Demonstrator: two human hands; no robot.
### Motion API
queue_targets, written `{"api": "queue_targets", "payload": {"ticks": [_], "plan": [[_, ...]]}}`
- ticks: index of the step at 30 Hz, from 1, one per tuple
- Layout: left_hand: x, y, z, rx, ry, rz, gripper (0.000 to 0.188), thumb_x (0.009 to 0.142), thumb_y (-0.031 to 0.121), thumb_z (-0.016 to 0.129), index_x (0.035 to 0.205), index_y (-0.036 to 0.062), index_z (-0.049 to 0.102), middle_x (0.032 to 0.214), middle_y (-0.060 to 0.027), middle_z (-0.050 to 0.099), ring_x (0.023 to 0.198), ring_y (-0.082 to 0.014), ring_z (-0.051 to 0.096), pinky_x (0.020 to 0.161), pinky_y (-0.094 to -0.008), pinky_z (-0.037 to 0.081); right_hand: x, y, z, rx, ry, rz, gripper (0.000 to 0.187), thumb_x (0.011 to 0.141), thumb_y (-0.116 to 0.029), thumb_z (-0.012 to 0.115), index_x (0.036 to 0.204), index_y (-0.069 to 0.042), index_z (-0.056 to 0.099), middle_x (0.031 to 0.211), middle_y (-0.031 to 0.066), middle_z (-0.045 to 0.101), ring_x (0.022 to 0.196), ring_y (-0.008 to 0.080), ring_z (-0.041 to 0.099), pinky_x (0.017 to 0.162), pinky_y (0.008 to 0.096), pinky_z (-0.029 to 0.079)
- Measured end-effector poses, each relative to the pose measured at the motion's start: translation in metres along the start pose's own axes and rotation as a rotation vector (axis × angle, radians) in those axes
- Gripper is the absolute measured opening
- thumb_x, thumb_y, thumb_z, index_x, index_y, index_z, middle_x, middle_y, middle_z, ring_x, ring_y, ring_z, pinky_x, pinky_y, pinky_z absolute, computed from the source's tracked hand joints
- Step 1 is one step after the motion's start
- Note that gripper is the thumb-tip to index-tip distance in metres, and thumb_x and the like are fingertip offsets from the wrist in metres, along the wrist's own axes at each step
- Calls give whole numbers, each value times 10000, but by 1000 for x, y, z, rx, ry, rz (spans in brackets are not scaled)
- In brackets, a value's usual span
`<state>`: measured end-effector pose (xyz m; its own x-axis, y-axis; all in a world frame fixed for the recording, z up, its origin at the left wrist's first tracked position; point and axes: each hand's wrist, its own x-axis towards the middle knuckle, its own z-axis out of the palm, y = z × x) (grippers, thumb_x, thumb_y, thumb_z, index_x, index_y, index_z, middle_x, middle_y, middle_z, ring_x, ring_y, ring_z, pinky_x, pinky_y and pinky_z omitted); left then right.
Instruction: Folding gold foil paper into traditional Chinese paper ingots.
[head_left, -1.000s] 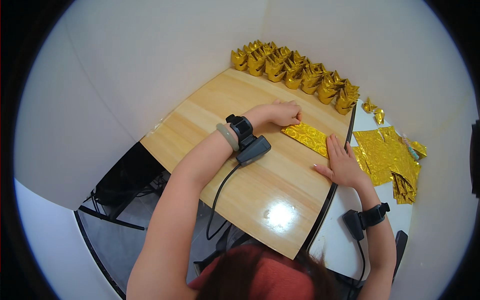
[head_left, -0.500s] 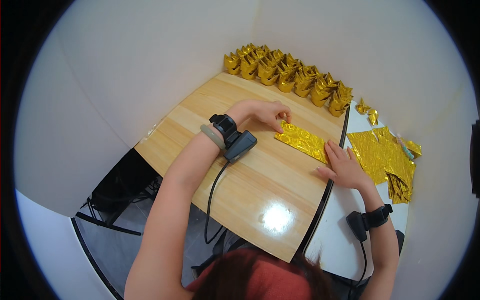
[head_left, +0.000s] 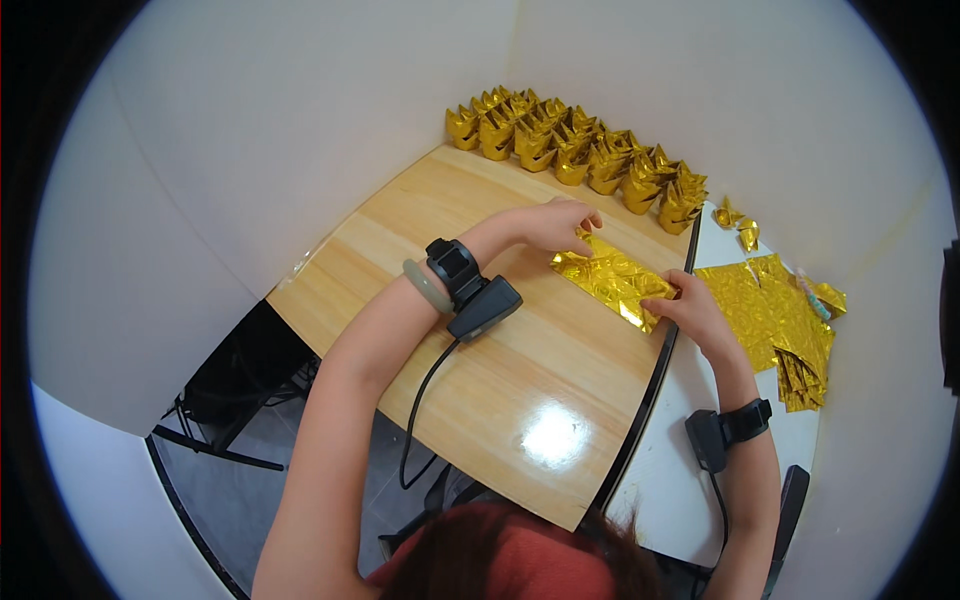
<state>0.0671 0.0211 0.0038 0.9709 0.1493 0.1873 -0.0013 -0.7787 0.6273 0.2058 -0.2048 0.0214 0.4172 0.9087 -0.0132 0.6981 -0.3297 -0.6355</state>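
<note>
A strip of gold foil paper (head_left: 612,277) lies slantwise on the wooden table, creased lengthwise, its upper layer partly lifted. My left hand (head_left: 563,225) pinches the far left end of it between thumb and fingers. At the near right end, my right hand (head_left: 693,308) grips the edge with thumb and fingertips. Both wrists carry black strapped devices with cables.
Rows of stacked folded gold paper ingots (head_left: 573,150) line the table's far edge. On the white side table (head_left: 660,470) to the right lie flat gold foil sheets (head_left: 738,300), two loose ingots (head_left: 738,222) and a striped stick-like thing (head_left: 815,300). Walls enclose the far sides.
The paper's fold has opened wider, raised by my hands. My right hand went from lying flat on the strip's end to pinching its edge. My left hand moved slightly right.
</note>
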Motion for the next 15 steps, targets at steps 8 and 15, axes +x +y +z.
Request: {"api": "queue_targets", "payload": {"ticks": [8, 15], "plan": [[-5, 26, -12, -303, -16, -58, 313, 733, 46, 656, 1035, 31, 575, 959, -41, 581, 893, -109, 527, 785, -257, 431, -15, -6, -7, 295, -68, -79, 393, 807, -281, 644, 1062, 12, 586, 894, 38, 609, 803, 92, 535, 733, 235, 430], [-6, 44, -12, -587, -62, 23, 406, 747, -6, 618, 1138, 44, 522, 962, -41, 605, 874, -99, 566, 786, -234, 447, -27, -26, -13, 599, -227, -161, 359, 871, -183, 572, 1160, 25, 529, 999, 47, 617, 888, 80, 563, 797, 225, 431]]}}
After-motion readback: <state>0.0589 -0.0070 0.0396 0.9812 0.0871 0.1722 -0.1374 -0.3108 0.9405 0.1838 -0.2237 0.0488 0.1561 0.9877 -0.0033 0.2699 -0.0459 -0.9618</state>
